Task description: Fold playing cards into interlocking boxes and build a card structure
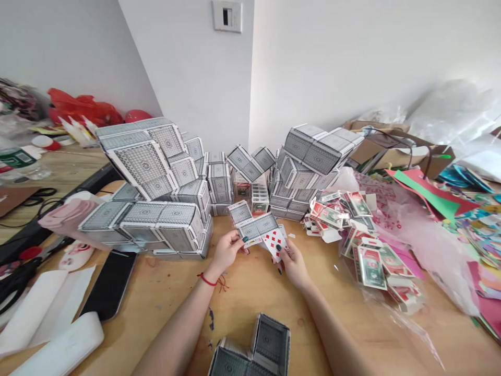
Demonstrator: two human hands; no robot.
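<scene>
Left hand [226, 254] is half closed, fingers and thumb pinching grey-backed playing cards [253, 228] at their lower edge. Right hand [294, 265] is also half closed, gripping a red diamond card [275, 243] with its face up. Both hands sit close together, the cards between them touching, above a wooden table [250, 321].

White walls [195, 68] meet in a corner behind the table, with a switch plate [227, 15] above. Large card structures stand along the back: a left block [151, 175] and a right block [313, 156], with narrower card columns [219, 183] between them. Right of the hands, a clear plastic bag [395, 274] holds and lies among red-and-green card packs [370, 267]. Further right are a cardboard box [395, 154] and sheets of coloured paper [430, 193]. At far left lie a red plastic bag [82, 107] and a black phone [109, 282], near white paper [43, 308]. A small card structure [250, 347] stands at the bottom edge, nearest the person. Red string bracelet [209, 281] on the left wrist.
</scene>
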